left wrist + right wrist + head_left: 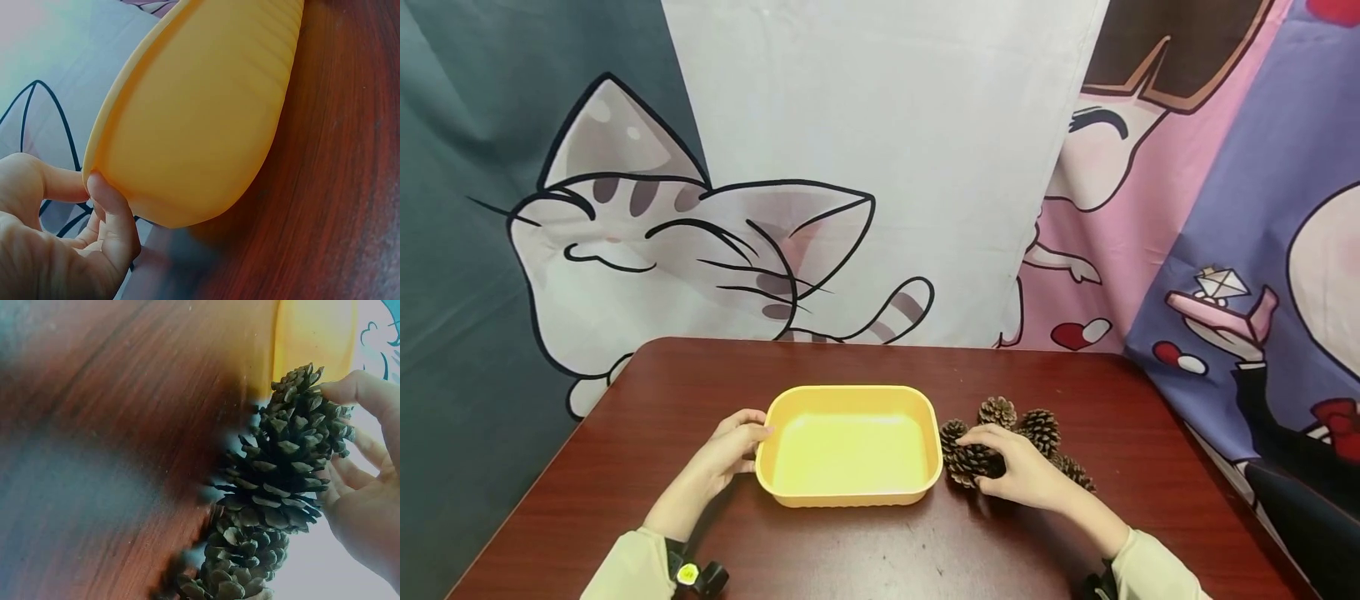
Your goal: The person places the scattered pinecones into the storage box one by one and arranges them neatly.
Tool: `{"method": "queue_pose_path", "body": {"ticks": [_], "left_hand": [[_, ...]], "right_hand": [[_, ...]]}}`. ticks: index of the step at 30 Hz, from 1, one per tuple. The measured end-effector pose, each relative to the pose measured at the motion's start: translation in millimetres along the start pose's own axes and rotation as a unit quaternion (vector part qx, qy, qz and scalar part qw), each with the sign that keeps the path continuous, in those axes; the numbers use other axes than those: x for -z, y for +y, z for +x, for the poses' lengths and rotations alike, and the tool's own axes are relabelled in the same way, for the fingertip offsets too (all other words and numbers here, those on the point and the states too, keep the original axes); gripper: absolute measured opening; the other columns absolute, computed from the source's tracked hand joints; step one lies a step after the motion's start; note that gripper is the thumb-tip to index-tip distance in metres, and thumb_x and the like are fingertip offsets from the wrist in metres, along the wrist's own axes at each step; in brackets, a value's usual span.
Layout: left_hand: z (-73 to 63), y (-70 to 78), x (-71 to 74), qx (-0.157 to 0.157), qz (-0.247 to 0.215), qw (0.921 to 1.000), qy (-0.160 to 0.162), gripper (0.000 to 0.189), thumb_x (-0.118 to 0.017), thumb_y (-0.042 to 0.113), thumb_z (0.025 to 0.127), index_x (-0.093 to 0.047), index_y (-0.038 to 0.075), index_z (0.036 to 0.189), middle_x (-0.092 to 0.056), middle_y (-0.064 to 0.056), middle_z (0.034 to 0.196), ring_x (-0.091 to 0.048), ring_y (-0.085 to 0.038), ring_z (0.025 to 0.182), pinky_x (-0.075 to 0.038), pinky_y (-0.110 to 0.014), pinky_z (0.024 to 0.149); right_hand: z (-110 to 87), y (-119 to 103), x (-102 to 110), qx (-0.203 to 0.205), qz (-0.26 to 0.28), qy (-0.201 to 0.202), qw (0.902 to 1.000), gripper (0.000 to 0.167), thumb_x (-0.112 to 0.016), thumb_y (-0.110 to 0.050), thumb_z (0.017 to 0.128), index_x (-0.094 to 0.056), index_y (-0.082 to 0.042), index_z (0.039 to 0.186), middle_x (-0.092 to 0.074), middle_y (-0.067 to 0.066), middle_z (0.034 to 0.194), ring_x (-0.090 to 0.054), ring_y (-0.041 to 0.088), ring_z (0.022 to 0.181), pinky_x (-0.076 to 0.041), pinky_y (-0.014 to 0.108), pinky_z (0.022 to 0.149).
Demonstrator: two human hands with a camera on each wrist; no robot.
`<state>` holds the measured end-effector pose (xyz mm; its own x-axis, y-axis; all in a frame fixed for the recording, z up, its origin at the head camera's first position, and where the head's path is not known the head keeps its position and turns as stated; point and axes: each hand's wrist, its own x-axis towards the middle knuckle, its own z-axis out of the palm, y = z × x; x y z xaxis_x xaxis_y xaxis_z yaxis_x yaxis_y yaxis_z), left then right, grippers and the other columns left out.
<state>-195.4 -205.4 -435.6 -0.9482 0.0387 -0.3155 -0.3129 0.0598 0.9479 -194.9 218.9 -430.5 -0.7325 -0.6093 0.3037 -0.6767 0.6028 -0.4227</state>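
A yellow plastic basin [850,499], rounded at the corners, stands upright on the table with nothing inside it. My left hand [730,455] pinches its left rim between thumb and fingers; the left wrist view shows the basin's outer wall [200,112] close up. Just right of the basin, several brown pine cones lie clustered. My right hand [1018,471] curls its thumb and fingers around the nearest pine cone [281,462]. Behind that hand are another pine cone [1041,431] and one farther back [997,412]. A further cone [1072,472] is partly hidden by the hand.
The dark red wooden table [865,550] reaches back to a hanging cloth [887,167] printed with a cartoon cat and figures. A dark object [1300,508] stands beyond the table's right edge. Each wrist wears a black strap.
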Motion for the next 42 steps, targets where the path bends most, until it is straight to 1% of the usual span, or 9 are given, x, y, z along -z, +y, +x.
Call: {"method": "queue_pose_path", "body": {"ticks": [3, 9, 12, 16, 23, 30, 33, 37, 42], "left_hand": [[0.5, 0.0, -0.7, 0.002, -0.005, 1.0000, 0.002, 0.031, -0.055, 0.009, 0.089, -0.040, 0.000, 0.114, -0.053, -0.002, 0.084, -0.053, -0.010, 0.064, -0.050, -0.026, 0.053], [1.3, 0.1, -1.7, 0.007, -0.010, 0.9999, 0.003, 0.030, -0.055, 0.009, 0.089, -0.040, 0.000, 0.114, -0.052, -0.003, 0.084, -0.053, -0.010, 0.063, -0.050, -0.026, 0.053], [0.7, 0.6, -1.7, 0.005, -0.011, 0.9999, 0.001, 0.031, -0.055, 0.009, 0.089, -0.040, 0.000, 0.114, -0.052, -0.003, 0.084, -0.052, -0.010, 0.063, -0.050, -0.026, 0.053], [0.0, 1.9, -1.4, 0.005, -0.012, 0.9999, 0.003, 0.030, -0.055, 0.009, 0.089, -0.040, 0.000, 0.113, -0.052, -0.003, 0.083, -0.051, -0.010, 0.063, -0.050, -0.026, 0.053], [0.3, 1.3, -1.4, 0.005, -0.014, 0.9999, 0.007, 0.029, -0.056, 0.009, 0.088, -0.041, 0.001, 0.112, -0.052, -0.002, 0.082, -0.053, -0.009, 0.063, -0.050, -0.025, 0.053], [0.7, -1.1, -0.8, 0.004, -0.016, 0.9998, 0.008, 0.029, -0.055, 0.009, 0.089, -0.041, 0.000, 0.112, -0.053, -0.001, 0.083, -0.053, -0.009, 0.064, -0.051, -0.026, 0.054], [0.6, -1.6, -0.4, 0.004, -0.021, 0.9997, 0.007, 0.029, -0.055, 0.009, 0.089, -0.041, 0.000, 0.113, -0.054, -0.001, 0.082, -0.053, -0.010, 0.064, -0.051, -0.026, 0.055], [0.2, -1.4, 0.3, 0.004, -0.025, 0.9997, 0.007, 0.029, -0.056, 0.009, 0.089, -0.040, 0.001, 0.113, -0.055, -0.001, 0.081, -0.053, -0.009, 0.063, -0.051, -0.025, 0.054], [0.7, -0.8, 0.1, 0.003, -0.029, 0.9995, 0.008, 0.030, -0.056, 0.010, 0.089, -0.041, 0.001, 0.113, -0.055, -0.001, 0.082, -0.053, -0.010, 0.064, -0.051, -0.027, 0.056]], "right_hand": [[2.6, -0.3, 2.0, 0.002, -0.014, -0.013, 0.9998, 0.054, -0.073, -0.007, 0.066, -0.061, -0.013, 0.118, -0.058, 0.004, 0.119, -0.057, 0.020, 0.107, -0.050, 0.038, 0.083], [3.4, -2.0, 1.3, -0.005, -0.031, -0.022, 0.9993, 0.052, -0.076, -0.011, 0.068, -0.062, -0.014, 0.118, -0.057, 0.004, 0.118, -0.057, 0.020, 0.106, -0.049, 0.040, 0.084], [1.9, -2.0, -1.0, -0.003, -0.035, -0.015, 0.9993, 0.050, -0.077, -0.010, 0.068, -0.062, -0.015, 0.116, -0.057, 0.003, 0.118, -0.056, 0.019, 0.107, -0.049, 0.040, 0.085], [0.8, -1.9, -3.3, 0.012, -0.033, 0.004, 0.9994, 0.050, -0.077, -0.008, 0.065, -0.062, -0.015, 0.112, -0.058, 0.003, 0.116, -0.056, 0.018, 0.107, -0.049, 0.039, 0.085], [3.3, -1.7, -2.4, 0.018, -0.014, 0.024, 0.9994, 0.050, -0.075, -0.006, 0.062, -0.062, -0.016, 0.109, -0.059, 0.001, 0.112, -0.056, 0.013, 0.102, -0.050, 0.033, 0.080], [4.3, -1.4, -2.7, 0.007, -0.007, 0.030, 0.9995, 0.051, -0.076, -0.005, 0.059, -0.064, -0.019, 0.107, -0.059, 0.001, 0.113, -0.056, 0.016, 0.103, -0.050, 0.033, 0.080], [4.7, -0.5, -2.8, 0.001, 0.018, 0.031, 0.9993, 0.052, -0.075, -0.003, 0.059, -0.064, -0.019, 0.107, -0.060, 0.001, 0.113, -0.056, 0.014, 0.100, -0.050, 0.029, 0.075], [6.2, 0.3, -1.8, -0.001, 0.057, 0.035, 0.9978, 0.054, -0.075, 0.001, 0.060, -0.064, -0.016, 0.109, -0.059, 0.002, 0.113, -0.056, 0.010, 0.094, -0.050, 0.023, 0.067], [7.4, -1.9, 1.0, -0.016, 0.068, 0.042, 0.9967, 0.054, -0.076, 0.000, 0.061, -0.065, -0.014, 0.112, -0.058, 0.000, 0.113, -0.055, 0.007, 0.088, -0.049, 0.024, 0.065]]}}
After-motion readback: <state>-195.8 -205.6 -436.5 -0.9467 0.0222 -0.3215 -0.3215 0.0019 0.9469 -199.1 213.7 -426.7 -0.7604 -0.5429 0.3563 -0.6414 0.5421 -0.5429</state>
